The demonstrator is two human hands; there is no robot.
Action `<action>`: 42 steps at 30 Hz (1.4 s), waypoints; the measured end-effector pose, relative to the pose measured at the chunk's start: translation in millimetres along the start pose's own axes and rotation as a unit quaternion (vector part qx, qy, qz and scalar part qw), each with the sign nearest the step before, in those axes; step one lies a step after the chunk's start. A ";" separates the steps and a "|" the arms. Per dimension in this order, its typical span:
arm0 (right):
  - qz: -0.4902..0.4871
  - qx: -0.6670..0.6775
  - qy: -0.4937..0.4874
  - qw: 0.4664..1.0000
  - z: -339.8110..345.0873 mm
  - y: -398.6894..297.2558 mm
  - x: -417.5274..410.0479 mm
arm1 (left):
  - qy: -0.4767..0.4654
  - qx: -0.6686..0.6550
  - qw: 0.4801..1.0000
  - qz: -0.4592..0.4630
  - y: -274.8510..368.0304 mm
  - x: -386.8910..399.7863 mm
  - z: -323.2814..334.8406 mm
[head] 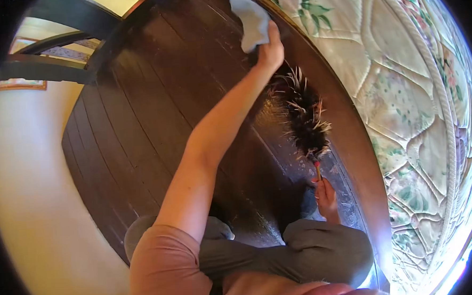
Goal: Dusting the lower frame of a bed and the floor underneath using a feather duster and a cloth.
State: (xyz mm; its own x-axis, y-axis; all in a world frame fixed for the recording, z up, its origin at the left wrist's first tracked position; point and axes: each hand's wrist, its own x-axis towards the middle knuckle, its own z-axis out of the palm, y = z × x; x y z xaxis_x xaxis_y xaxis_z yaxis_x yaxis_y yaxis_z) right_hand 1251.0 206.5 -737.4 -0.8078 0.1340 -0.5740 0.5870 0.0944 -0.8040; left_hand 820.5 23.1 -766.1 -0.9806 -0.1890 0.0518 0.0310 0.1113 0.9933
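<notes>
My left hand (271,49) is stretched far out and holds a pale grey-blue cloth (250,20) beside the wooden side rail (350,149) of a bed. Whether the cloth touches the rail or the floor I cannot tell. Low on the right, my right hand (326,197) grips the thin handle of a feather duster (304,116). The duster's dark, light-tipped feathers point away from me, along the rail and just above the floorboards. Its far tip lies close to my left wrist.
Dark wooden floorboards (145,100) run beneath me, worn and shiny in places. A quilted floral bedspread (401,98) covers the bed on the right. Dark wooden furniture (77,19) stands at the upper left, beside a cream wall (37,178). My bent knees (325,247) are close below.
</notes>
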 end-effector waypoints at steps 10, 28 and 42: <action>0.034 -0.042 0.047 0.997 21.6 -11.3 -21.1 | -0.046 -0.136 0.989 -0.028 13.1 5.8 -1.7; 0.052 0.005 0.043 0.998 22.2 8.6 -9.7 | -0.071 -0.093 0.993 -0.018 -69.9 -46.8 34.1; 0.039 0.006 0.040 0.998 18.8 7.2 -11.7 | -0.062 -0.072 0.982 0.164 -1.1 -86.5 19.7</action>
State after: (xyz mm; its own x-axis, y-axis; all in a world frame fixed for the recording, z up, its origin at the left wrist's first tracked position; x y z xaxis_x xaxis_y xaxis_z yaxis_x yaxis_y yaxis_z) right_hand 1263.7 187.1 -739.3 -0.7528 0.2181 -0.6211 0.6466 0.0682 -0.7598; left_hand 901.5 58.5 -773.7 -0.9292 -0.0442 0.3668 0.3669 0.0052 0.9302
